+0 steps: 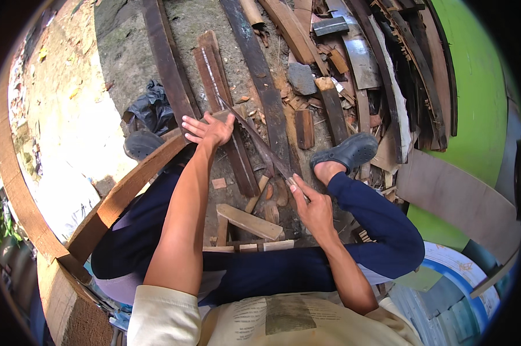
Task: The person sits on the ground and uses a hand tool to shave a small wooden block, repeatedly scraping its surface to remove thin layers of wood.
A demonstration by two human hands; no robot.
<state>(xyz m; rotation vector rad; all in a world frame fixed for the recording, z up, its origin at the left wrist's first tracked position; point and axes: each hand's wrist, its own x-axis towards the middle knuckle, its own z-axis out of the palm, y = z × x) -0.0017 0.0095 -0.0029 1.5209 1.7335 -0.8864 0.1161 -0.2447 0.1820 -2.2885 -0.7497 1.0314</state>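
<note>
Dark tapered metal handsaw is gripped in closed right hand, aimed 11 o'clock; left hand is spread open over brown squared wooden beam.

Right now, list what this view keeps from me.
All in the head view:
Grip of the blade: mostly covered by the right hand.
Palm of the left hand: turned away, hidden by the hand itself.
Left shoe: partly hidden by the wooden beam.
Inside of the black bag: hidden by its plastic.
</note>
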